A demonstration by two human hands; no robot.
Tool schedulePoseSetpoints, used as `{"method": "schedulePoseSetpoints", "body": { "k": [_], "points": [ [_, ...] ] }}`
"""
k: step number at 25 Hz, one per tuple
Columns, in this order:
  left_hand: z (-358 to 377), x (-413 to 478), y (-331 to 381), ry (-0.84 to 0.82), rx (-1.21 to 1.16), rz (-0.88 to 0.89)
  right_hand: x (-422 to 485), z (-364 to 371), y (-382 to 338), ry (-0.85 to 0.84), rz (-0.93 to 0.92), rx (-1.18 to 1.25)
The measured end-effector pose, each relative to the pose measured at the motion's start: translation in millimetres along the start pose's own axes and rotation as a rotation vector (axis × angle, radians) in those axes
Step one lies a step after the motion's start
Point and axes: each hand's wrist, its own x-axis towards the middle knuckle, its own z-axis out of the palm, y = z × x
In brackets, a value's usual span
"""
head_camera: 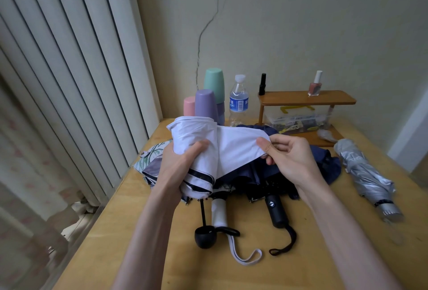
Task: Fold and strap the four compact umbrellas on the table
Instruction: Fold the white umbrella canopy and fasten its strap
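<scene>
I have the white umbrella [201,136] lifted just above the counter [324,255], near its left middle. My left hand [180,164] has its fingers and thumb wrapped round the gathered canopy, above the dark stripes at the hem. My right hand [289,160] pinches a loose flap of the same white cloth between thumb and curled fingers and holds it out to the right. Below the bundle a white handle [218,211] points toward me, and its strap loop lies on the wood.

The navy umbrella [324,162] lies unfolded under and behind my hands, with its black handle [276,211] and wrist cord on the counter. A floral umbrella [152,153] shows at the left edge, partly covered by the white one. A round black handle [205,236] rests near the front. The silver umbrella [363,173] lies well apart on the right, rolled up, with a dark band near its handle.

At the back wall stand stacked pastel cups [206,102], a water bottle [238,99] and a small wooden shelf [305,97] that carries a nail polish bottle [315,84]
</scene>
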Motion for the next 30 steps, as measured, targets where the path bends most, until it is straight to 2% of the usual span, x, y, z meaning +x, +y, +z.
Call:
{"method": "schedulePoseSetpoints", "body": {
  "k": [4, 9, 14, 19, 22, 24, 27, 28, 30],
  "points": [
    [-0.7, 1.1, 0.0, -0.003, -0.013, 0.003, -0.3, 5.3, 5.1, 0.041, -0.006, -0.012],
    [3.3, 1.4, -1.8, -0.055, 0.018, 0.085, -3.5, 14.1, 2.0, -0.034, -0.041, 0.078],
    [7.2, 0.8, -4.8, -0.081, 0.010, 0.102, -5.4, 16.0, 4.3, 0.125, -0.017, 0.023],
    [3.7, 2.7, -4.9, -0.052, -0.040, 0.069, -6.0, 19.0, 4.0, 0.155, 0.074, 0.177],
    [1.3, 7.5, -2.8, 0.054, -0.223, -0.005, -4.3, 14.3, -1.0, 0.049, 0.082, 0.386],
    [1.9, 9.8, -1.2, 0.139, -0.425, -0.013, -9.1, 20.1, -4.8, -0.147, 0.021, 0.271],
    [9.2, 6.7, 2.2, 0.243, -0.614, 0.019, -22.6, 41.1, 4.8, -0.436, -0.145, -0.236],
    [12.5, 4.2, 3.6, 0.279, -0.657, 0.020, -25.4, 45.3, 9.7, -0.451, -0.178, -0.344],
    [17.1, 0.9, 6.7, 0.336, -0.754, 0.000, -28.9, 48.7, 13.9, -0.403, -0.213, -0.387]
  ]
}}
